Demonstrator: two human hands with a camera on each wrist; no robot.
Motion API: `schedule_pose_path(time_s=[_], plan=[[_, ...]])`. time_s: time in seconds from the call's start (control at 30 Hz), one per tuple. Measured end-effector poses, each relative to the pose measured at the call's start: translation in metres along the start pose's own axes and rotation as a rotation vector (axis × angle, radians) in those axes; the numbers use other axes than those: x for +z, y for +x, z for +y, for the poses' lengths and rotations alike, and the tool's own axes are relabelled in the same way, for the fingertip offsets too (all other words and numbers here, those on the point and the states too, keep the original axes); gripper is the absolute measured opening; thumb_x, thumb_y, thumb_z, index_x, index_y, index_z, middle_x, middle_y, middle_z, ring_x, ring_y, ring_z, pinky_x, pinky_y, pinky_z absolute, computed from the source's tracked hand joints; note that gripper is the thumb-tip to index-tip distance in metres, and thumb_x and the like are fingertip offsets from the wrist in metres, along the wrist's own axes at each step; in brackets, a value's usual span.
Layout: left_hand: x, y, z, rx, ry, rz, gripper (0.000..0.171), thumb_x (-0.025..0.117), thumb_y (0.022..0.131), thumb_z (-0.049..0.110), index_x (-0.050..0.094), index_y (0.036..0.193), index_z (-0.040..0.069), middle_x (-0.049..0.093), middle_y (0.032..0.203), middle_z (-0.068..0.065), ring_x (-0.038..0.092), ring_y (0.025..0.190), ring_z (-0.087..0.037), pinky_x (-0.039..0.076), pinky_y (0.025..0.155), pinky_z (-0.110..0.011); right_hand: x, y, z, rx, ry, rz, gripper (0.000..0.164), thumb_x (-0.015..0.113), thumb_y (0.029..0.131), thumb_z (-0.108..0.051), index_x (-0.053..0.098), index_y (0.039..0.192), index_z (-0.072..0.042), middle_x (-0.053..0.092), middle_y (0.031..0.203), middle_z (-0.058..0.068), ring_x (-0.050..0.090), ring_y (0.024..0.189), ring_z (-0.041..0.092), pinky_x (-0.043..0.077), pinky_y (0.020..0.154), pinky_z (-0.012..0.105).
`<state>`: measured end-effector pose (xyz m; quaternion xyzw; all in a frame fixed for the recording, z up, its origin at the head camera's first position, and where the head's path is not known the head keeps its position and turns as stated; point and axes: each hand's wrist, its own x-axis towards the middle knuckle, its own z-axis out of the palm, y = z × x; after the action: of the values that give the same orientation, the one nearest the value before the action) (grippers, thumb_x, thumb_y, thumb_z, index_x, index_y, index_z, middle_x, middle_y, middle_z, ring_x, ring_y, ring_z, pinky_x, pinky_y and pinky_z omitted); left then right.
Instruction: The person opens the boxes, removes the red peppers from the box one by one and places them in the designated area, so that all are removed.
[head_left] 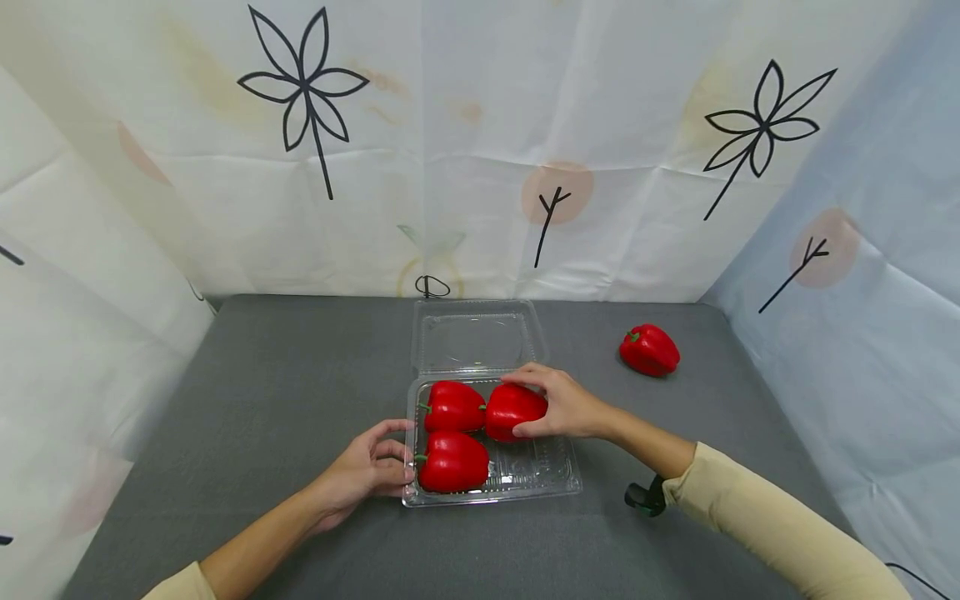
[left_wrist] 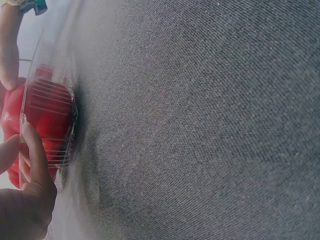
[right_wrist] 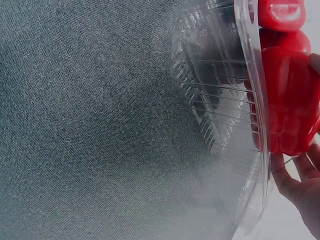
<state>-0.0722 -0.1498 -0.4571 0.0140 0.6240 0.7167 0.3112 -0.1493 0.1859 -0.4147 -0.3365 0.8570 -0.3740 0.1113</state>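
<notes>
A clear plastic clamshell container [head_left: 536, 475] lies on the grey table, its lid [head_left: 480, 337] folded back flat behind it. Two red bell peppers, one at the back left [head_left: 454, 405] and one at the front left [head_left: 454, 462], rest inside with green stems pointing left. My right hand [head_left: 567, 406] holds a third red bell pepper [head_left: 512, 410] over the back right of the container, thumb in front and fingers behind. In the right wrist view this pepper [right_wrist: 287, 100] is partly above the rim. My left hand [head_left: 371, 468] pinches the container's left rim between thumb and fingers.
Another red bell pepper [head_left: 649, 350] lies on the table at the back right. White cloth [head_left: 480, 225] printed with flowers hangs behind the table and along both sides. A dark band [head_left: 647, 497] hangs by the right wrist, at the sleeve's cuff.
</notes>
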Motion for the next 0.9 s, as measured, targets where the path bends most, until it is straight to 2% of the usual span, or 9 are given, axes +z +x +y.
schedule_pose_path(time_s=[0.23, 0.47, 0.63, 0.9], plan=[[0.001, -0.001, 0.0, 0.003, -0.002, 0.005, 0.072, 0.071, 0.086, -0.001, 0.03, 0.145, 0.001, 0.058, 0.098, -0.008, 0.064, 0.078, -0.018, 0.058, 0.079, -0.039, -0.002, 0.0, -0.006, 0.015, -0.004, -0.031, 0.063, 0.081, 0.077, -0.024, 0.061, 0.133, -0.003, 0.057, 0.126, 0.008, 0.054, 0.11, 0.029, 0.054, 0.082, 0.033], [0.001, 0.0, 0.0, 0.003, -0.002, 0.012, 0.071, 0.071, 0.086, -0.002, 0.031, 0.145, 0.001, 0.059, 0.098, -0.009, 0.064, 0.078, -0.019, 0.059, 0.079, -0.04, -0.013, -0.001, -0.012, 0.017, -0.004, -0.043, 0.06, 0.081, 0.078, -0.021, 0.062, 0.132, -0.006, 0.057, 0.126, 0.007, 0.054, 0.11, 0.027, 0.055, 0.081, 0.032], [0.001, 0.001, -0.001, 0.004, 0.001, 0.013, 0.071, 0.071, 0.086, -0.002, 0.031, 0.145, 0.001, 0.059, 0.097, -0.008, 0.063, 0.078, -0.019, 0.059, 0.079, -0.04, -0.025, -0.004, -0.013, 0.014, -0.025, 0.001, 0.061, 0.082, 0.078, -0.02, 0.061, 0.133, -0.004, 0.057, 0.126, 0.009, 0.056, 0.11, 0.028, 0.056, 0.082, 0.034], [0.001, 0.0, 0.0, 0.004, 0.007, 0.013, 0.072, 0.071, 0.086, -0.001, 0.031, 0.145, 0.001, 0.059, 0.097, -0.009, 0.064, 0.078, -0.019, 0.059, 0.079, -0.04, -0.045, -0.011, -0.012, 0.048, -0.046, 0.122, 0.062, 0.085, 0.076, -0.017, 0.062, 0.133, -0.006, 0.056, 0.128, 0.009, 0.057, 0.111, 0.031, 0.058, 0.081, 0.039]])
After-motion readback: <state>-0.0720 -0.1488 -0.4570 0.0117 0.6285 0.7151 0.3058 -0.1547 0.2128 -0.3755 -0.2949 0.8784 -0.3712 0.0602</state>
